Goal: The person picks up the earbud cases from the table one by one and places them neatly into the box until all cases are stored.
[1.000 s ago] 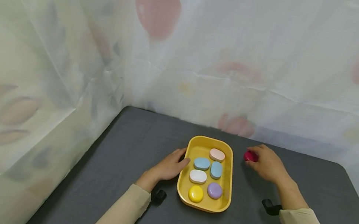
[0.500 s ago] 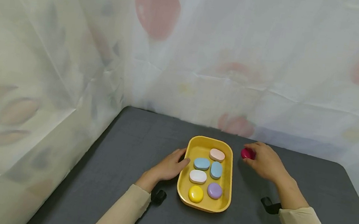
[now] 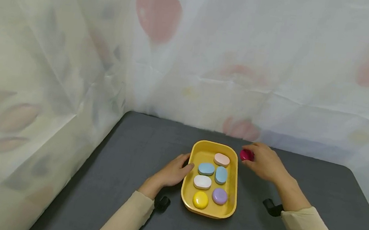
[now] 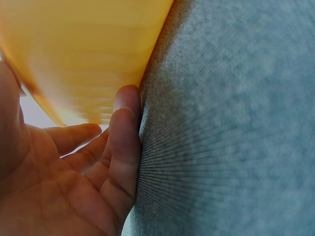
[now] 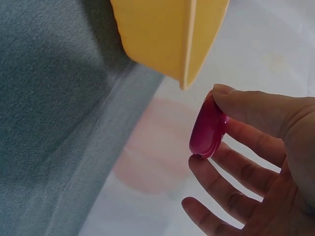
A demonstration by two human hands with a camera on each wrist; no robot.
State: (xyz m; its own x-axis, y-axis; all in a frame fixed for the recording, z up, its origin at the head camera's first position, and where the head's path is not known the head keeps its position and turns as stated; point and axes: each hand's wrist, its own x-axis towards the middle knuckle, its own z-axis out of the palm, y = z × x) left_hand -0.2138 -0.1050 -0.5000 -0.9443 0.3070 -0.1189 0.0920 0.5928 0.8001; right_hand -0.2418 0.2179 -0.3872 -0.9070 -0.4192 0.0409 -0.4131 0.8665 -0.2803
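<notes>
In the head view, my right hand (image 3: 266, 163) pinches a glossy magenta rounded disc (image 3: 246, 155) just beyond the yellow tray's upper right side. The right wrist view shows the disc (image 5: 209, 129) between thumb and fingertips, apart from the tray wall (image 5: 152, 39). My left hand (image 3: 173, 171) holds the left side of the yellow tray (image 3: 207, 211), thumb over the rim and fingers along the outer wall. Inside lie a pale pink oval piece (image 3: 222, 159), two light blue ovals (image 3: 206, 168), a white oval (image 3: 202, 182), a yellow round piece (image 3: 200, 200) and a purple round piece (image 3: 220, 196).
The tray stands on a dark grey cloth-covered table (image 3: 119, 191). Pale fruit-print sheeting (image 3: 205, 56) hangs along the table's back and left sides. Dark straps or mounts (image 3: 162, 204) sit at both wrists.
My right hand has moved left with the magenta disc, bringing it close to the tray's right rim. My left hand keeps its place on the tray; the head view has shifted slightly.
</notes>
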